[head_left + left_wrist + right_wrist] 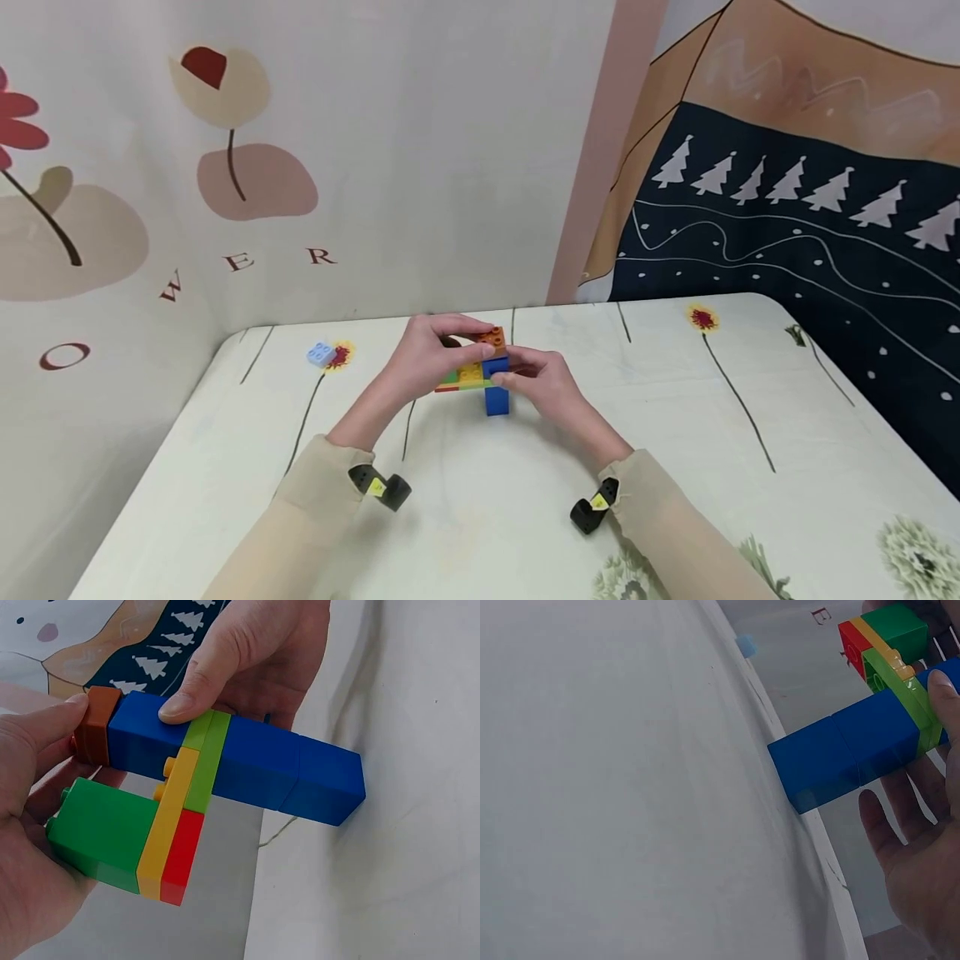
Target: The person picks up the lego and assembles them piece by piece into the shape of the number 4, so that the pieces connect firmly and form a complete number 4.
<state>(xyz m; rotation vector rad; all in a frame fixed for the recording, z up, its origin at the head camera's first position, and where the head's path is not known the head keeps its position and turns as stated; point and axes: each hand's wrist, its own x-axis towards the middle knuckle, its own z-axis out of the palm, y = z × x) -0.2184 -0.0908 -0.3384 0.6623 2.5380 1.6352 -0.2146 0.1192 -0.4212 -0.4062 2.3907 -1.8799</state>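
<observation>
A toy building-brick structure stands between both hands over the table. Its column has blue bricks (259,761), with lime-green plates (206,769) between them and an orange-brown brick (98,725) on top. To one side extend a yellow plate (166,836), a red plate (182,859) below it and a green brick (109,829) above it. My left hand (420,354) pinches the orange-brown brick between thumb and fingers, its palm beside the green brick. From the other side my right hand (551,385) grips the upper blue brick, its thumb just above the lime-green plates.
A light blue brick (321,354) lies at the table's back left, next to a printed flower. The flower-patterned cloth (480,517) covers the table. Behind it hangs a printed curtain (450,167), with a dark tree-patterned part (787,225) at the right.
</observation>
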